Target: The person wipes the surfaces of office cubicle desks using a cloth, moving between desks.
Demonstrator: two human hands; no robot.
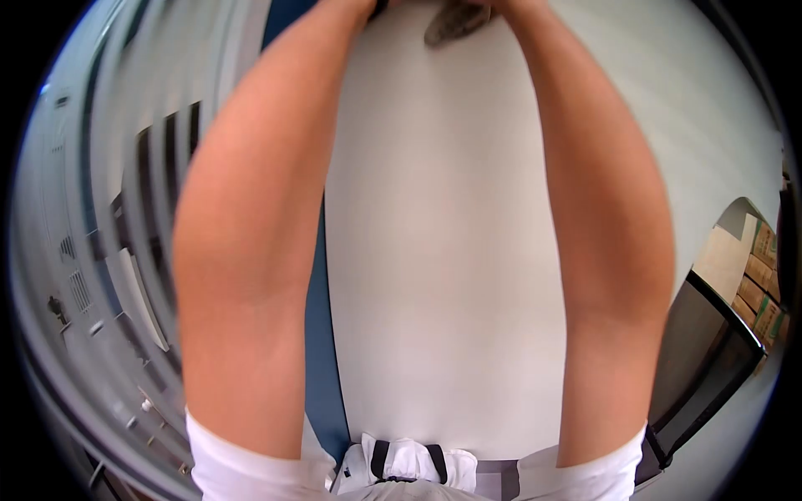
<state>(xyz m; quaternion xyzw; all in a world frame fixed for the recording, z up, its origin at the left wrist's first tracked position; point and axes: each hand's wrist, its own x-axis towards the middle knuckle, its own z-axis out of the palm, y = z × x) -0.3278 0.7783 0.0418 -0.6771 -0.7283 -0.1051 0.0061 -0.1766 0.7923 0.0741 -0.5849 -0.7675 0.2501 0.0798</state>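
Background cartons [765, 317] bear unreadable print; I can't tell whether left hand [366, 5] or right hand [503, 4] is open or gripping anything.

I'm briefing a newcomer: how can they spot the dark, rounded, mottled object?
Find the off-white surface between the bare left arm and right arm. Go to the top edge, near the right arm's end. The mottled brown object there contrasts with that plain surface.

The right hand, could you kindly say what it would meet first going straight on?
Nothing shows ahead: the top edge mostly crops the right hand, so its way is unseen; a dark object is beside it, perhaps touching.
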